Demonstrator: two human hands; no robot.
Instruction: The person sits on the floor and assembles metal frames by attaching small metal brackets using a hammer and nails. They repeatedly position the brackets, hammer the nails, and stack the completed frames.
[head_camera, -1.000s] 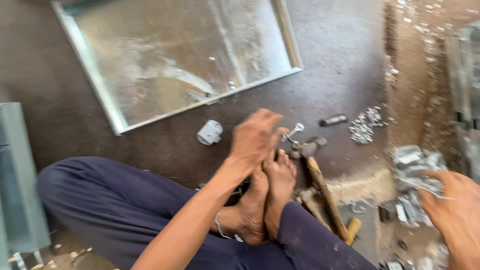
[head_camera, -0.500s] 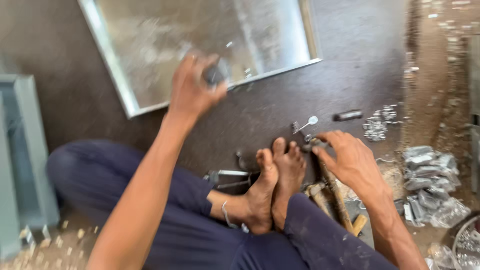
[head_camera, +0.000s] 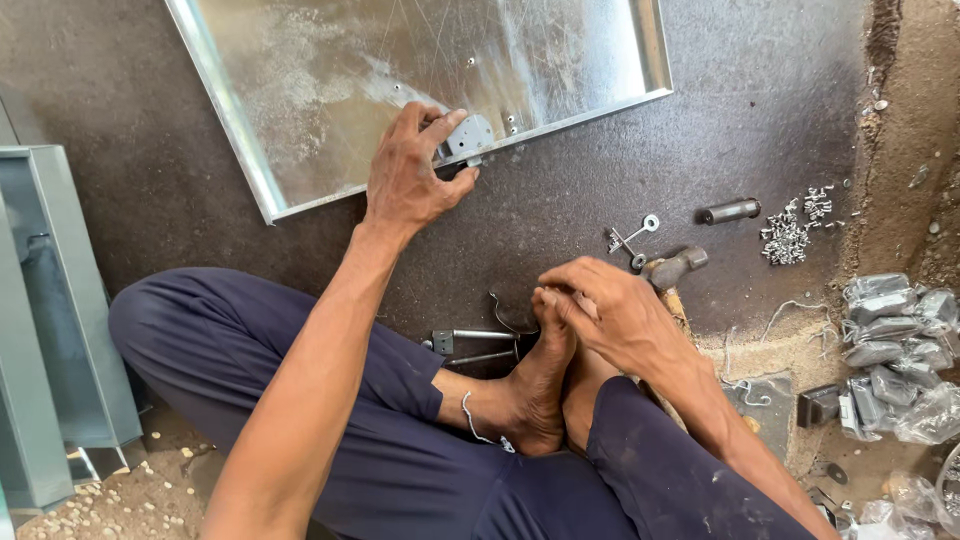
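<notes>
My left hand reaches out to the near edge of a shiny sheet-metal panel lying on the dark floor. Its thumb and fingers pinch a small silver metal bracket against that edge. My right hand rests with curled fingers on the toes of my bare feet, right beside the head of a hammer. Whether it holds anything small is hidden. I sit cross-legged in dark blue trousers.
A key-like pin, a dark metal cylinder and a heap of small screws lie to the right. Plastic bags of hardware sit at far right. Grey metal channels stand at left. Bolts lie by my ankle.
My left hand has carried the small bracket from the floor by my feet up to the panel's near edge. My right hand has come in from the right onto my toes.
</notes>
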